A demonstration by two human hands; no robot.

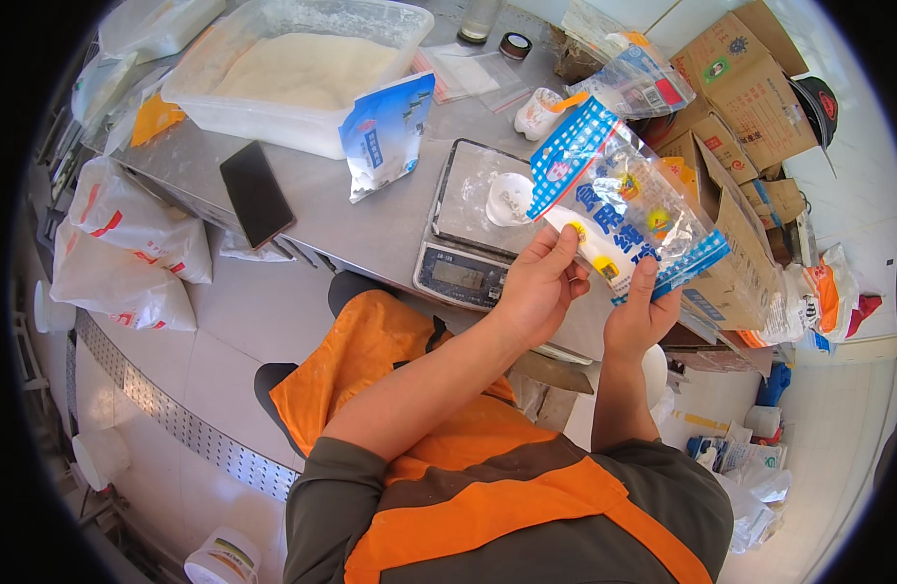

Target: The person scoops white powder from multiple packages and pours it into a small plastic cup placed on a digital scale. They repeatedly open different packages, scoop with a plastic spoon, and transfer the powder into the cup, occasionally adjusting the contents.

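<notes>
Both hands hold a clear plastic pouch with blue checked ends and printed writing. White powder shows in its lower left part. My left hand pinches the pouch's lower left side between thumb and fingers. Along its lower right edge, my right hand grips it with the thumb on top. Behind the pouch is a digital kitchen scale, dusted with white powder. On the scale's pan stands a small white cup, partly covered by the pouch.
Left of the scale stands a blue and white pouch, before a plastic tub of pale powder. A smartphone lies at the table's edge. A cut bottle base holds an orange scoop. Cardboard boxes crowd the right side.
</notes>
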